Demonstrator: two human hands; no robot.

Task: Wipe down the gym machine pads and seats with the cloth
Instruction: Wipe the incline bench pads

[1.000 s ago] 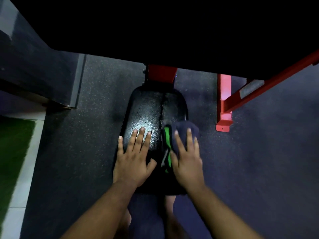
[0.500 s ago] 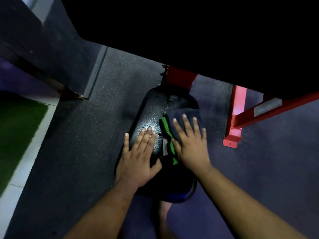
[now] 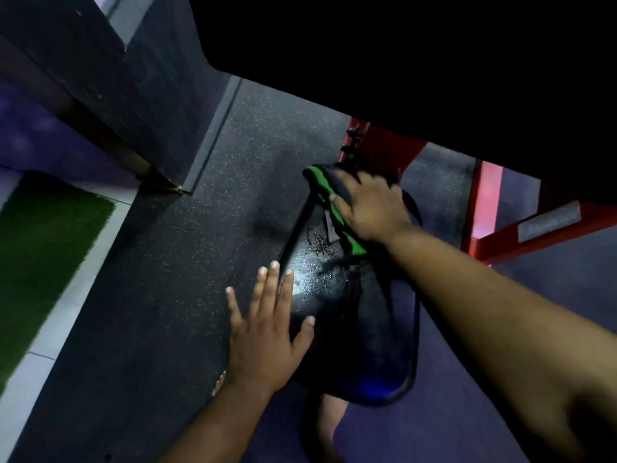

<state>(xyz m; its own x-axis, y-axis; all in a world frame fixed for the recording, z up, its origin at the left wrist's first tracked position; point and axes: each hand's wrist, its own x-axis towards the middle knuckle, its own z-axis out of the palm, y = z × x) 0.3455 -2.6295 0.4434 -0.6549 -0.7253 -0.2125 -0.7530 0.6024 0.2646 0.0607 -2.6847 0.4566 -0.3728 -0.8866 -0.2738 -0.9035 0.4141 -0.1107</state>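
Observation:
A black padded seat (image 3: 374, 335) with a wet, shiny patch lies below me on a red frame. My right hand (image 3: 370, 208) presses a dark cloth with a green edge (image 3: 325, 192) flat onto the far end of the seat, fingers straight and blurred by motion. The cloth's far corner hangs past the seat's left rim. My left hand (image 3: 267, 329) rests on the near left edge of the seat with its fingers spread straight, most of the palm over the floor beside it.
Red steel frame legs (image 3: 484, 212) stand to the right of the seat. A large black pad (image 3: 400, 61) overhangs the top of the view. Speckled rubber floor (image 3: 167, 295) surrounds the seat; a dark wall corner (image 3: 133, 111) and green turf (image 3: 43, 245) lie at left.
My right hand has slid the cloth from the middle of the seat to its far end. My left hand has shifted toward the seat's left edge. The view has tilted.

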